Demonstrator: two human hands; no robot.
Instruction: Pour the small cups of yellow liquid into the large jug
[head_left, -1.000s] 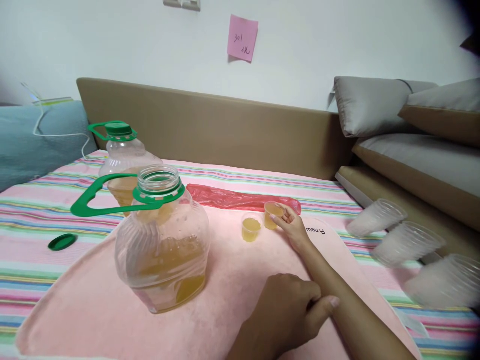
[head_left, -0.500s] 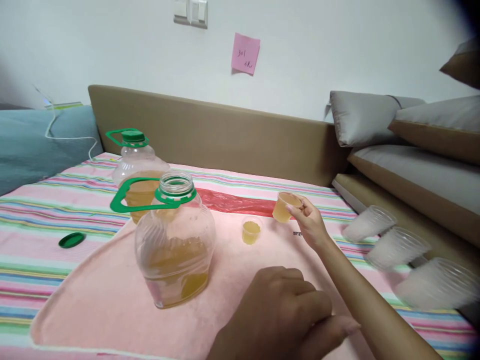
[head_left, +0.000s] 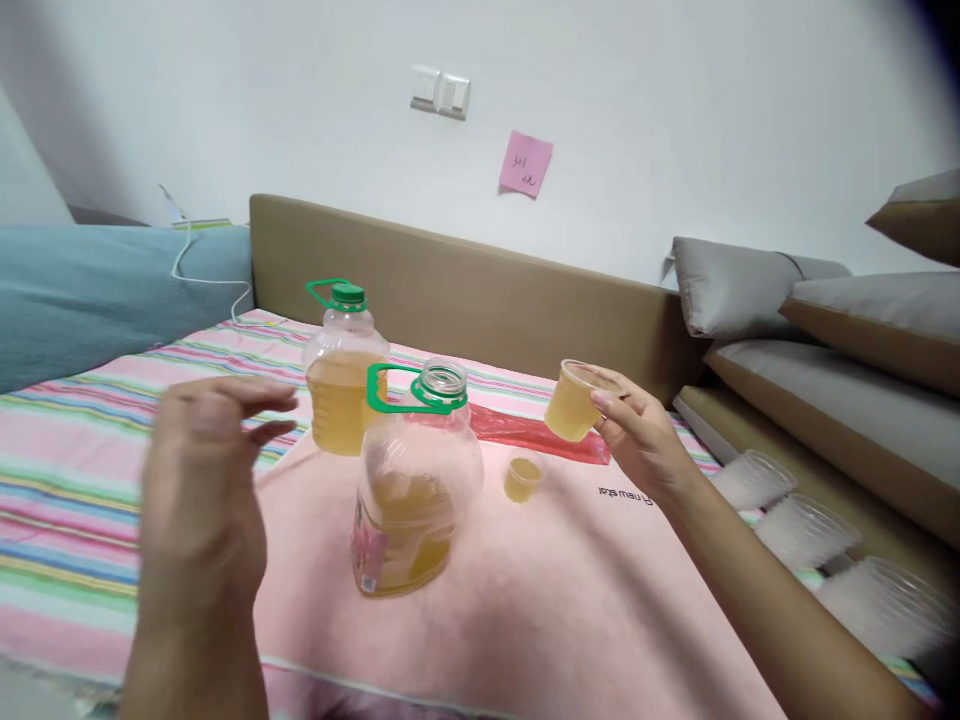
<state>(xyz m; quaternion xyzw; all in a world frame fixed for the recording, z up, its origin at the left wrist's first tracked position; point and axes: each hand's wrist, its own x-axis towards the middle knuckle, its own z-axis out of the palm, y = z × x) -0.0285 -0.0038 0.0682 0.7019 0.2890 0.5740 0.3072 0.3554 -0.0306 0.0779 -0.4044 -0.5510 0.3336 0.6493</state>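
My right hand (head_left: 637, 425) pinches a clear plastic cup (head_left: 571, 405) of yellowish liquid by its side, raised above the pink cloth. On the left, my left hand (head_left: 214, 450) is in the air, with nothing in it and a gap between thumb and fingers. To its right stands an uncapped plastic jug (head_left: 420, 490), partly full of amber liquid, with a green handle (head_left: 375, 388) at its neck. Behind that is a fuller jug (head_left: 346, 390) with its green cap on. A smaller cup (head_left: 523, 480) with yellow liquid rests on the cloth.
Stacks of clear plastic cups (head_left: 806, 530) lie at the right beside piled cushions (head_left: 847, 390). A red plastic bag (head_left: 532, 432) lies along the far edge of the pink cloth (head_left: 555, 600). A brown headboard (head_left: 465, 285) stands against the wall.
My left hand has moved from the lower middle to the left side and its fingers have parted. My right hand still holds the cup. The camera view has shifted left and up.
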